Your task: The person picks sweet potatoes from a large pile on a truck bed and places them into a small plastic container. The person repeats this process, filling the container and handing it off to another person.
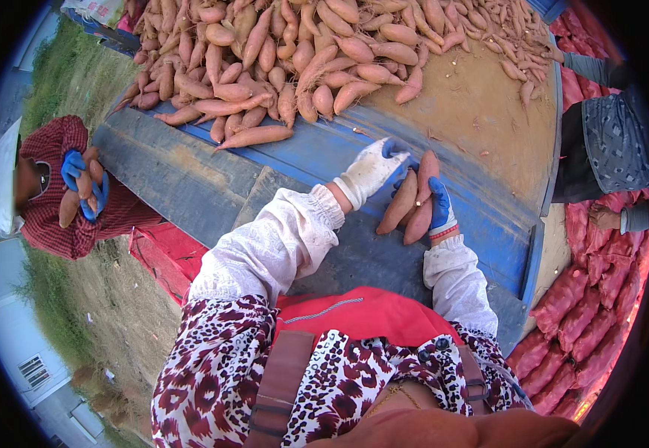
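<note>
My right hand (441,207), in a white glove with blue coating, is closed around a bunch of sweet potatoes (400,203) above the blue metal edge of the truck bed (464,207). Just left of that bunch is my left hand (372,168), gloved alike, its fingers bent; whether anything lies within them is hidden. A large heap of sweet potatoes (279,61), many with thin roots, spreads beyond my hands. One long sweet potato (254,137) rests at the near edge of the heap.
At left, a person (61,185) in a red checked top holds several sweet potatoes in blue gloves. Another person (610,134) stands at right, one hand by smaller sweet potatoes. Filled red mesh sacks (585,325) are stacked at lower right. A red cloth (167,257) hangs at left.
</note>
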Action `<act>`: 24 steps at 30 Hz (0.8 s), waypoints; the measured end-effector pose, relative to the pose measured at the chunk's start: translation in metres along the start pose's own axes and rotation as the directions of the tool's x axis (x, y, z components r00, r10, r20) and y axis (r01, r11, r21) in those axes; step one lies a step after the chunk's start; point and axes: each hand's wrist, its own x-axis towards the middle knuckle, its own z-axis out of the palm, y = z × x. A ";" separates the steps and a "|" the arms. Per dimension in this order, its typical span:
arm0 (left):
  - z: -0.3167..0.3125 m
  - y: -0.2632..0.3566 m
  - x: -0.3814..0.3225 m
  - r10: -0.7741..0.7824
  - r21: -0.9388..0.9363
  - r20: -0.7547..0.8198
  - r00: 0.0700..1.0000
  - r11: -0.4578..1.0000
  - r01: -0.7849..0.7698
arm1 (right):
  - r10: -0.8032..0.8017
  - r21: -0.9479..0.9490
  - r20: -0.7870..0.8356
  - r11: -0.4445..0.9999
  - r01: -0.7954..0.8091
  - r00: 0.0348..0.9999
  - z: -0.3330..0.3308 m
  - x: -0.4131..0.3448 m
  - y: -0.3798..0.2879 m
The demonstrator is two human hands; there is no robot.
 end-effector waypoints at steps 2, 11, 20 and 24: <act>-0.054 -0.003 0.031 0.182 0.562 -0.322 0.929 0.827 0.032 | -0.002 -0.038 -0.109 0.999 -0.003 0.994 0.008 0.002 0.003; -0.119 -0.075 0.103 0.236 0.803 -0.242 0.941 0.593 0.057 | 0.068 -0.140 0.078 0.989 -0.056 0.995 0.063 -0.003 0.000; -0.087 -0.046 0.087 -0.029 0.946 -0.065 0.997 0.315 0.071 | 0.146 -0.043 -0.014 0.988 -0.147 0.989 0.023 0.005 0.009; -0.092 -0.060 0.046 -0.007 0.821 0.023 1.000 0.570 -0.015 | 0.091 -0.076 0.030 0.993 -0.089 0.995 0.026 0.013 0.005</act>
